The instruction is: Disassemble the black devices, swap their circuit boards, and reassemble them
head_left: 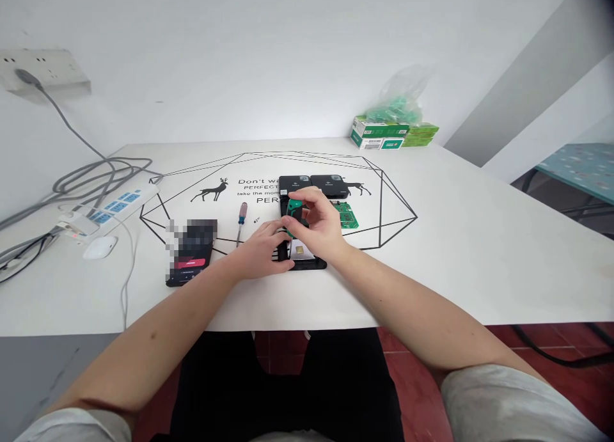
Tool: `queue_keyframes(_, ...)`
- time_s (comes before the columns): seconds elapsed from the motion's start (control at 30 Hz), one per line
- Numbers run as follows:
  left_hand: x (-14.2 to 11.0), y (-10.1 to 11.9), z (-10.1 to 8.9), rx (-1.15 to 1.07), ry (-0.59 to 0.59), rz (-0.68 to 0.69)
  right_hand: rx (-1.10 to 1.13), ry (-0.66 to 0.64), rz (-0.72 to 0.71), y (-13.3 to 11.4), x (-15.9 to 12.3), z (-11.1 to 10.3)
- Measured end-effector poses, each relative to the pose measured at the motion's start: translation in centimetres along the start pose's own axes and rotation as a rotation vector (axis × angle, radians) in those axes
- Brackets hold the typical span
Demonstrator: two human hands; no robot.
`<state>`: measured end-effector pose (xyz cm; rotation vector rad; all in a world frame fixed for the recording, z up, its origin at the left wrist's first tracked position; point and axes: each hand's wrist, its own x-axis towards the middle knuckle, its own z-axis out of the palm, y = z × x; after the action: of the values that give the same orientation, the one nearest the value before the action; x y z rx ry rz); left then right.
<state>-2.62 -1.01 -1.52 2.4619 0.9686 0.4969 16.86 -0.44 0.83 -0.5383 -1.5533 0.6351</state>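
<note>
My right hand (321, 223) is closed around the green and black handle of a screwdriver (294, 206), held nearly upright. Its shaft points down at an opened black plastic case (316, 265) lying on the table. Inside the case sits a silver metal part (301, 250) with a small gold-coloured patch. My left hand (265, 249) grips the left side of this case, thumb near the front edge and fingers close to the screwdriver shaft. Where the tip meets the case is too small to make out. A green circuit board (348, 215) lies just right of my right hand.
Two closed black boxes (329, 186) lie behind my hands. Left are a second screwdriver (242, 213), a phone (192, 253), a white earphone case (100, 247) and a power strip (119, 206) with cables. Cartons (378, 132) and a plastic bag (400, 100) stand against the wall.
</note>
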Motion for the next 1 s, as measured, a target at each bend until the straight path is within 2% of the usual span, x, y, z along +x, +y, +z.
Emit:
queue_keyframes(0.1,0.0,0.0,0.0,0.025,-0.01,0.02,0.143,-0.062,-0.016,0.0,0.6,-0.1)
queue_keyframes(0.17,-0.1,0.0,0.1,0.052,-0.017,0.036,0.261,-0.101,0.022,0.0,1.0,-0.1)
queue_keyframes(0.3,-0.1,-0.1,0.2,0.072,-0.016,0.042,0.418,-0.185,0.175,0.1,1.3,-0.6)
queue_keyframes(0.47,-0.2,0.2,-0.1,0.087,-0.042,0.042,0.636,-0.362,0.459,-0.7,1.1,-1.0)
queue_keyframes(0.53,-0.1,0.3,-0.2,0.078,-0.05,0.029,0.705,-0.407,0.522,-1.1,1.1,-0.9)
queue_keyframes(0.63,0.0,0.3,-0.2,0.066,-0.049,0.032,0.738,-0.415,0.508,-1.2,1.1,-0.7)
queue_keyframes(0.77,0.1,0.1,-0.1,0.059,-0.027,0.068,0.68,-0.327,0.469,-0.7,1.3,-0.9)
queue_keyframes(1.0,-0.1,0.4,-0.4,0.06,-0.042,0.044,0.765,-0.331,0.64,-0.7,1.5,-1.5)
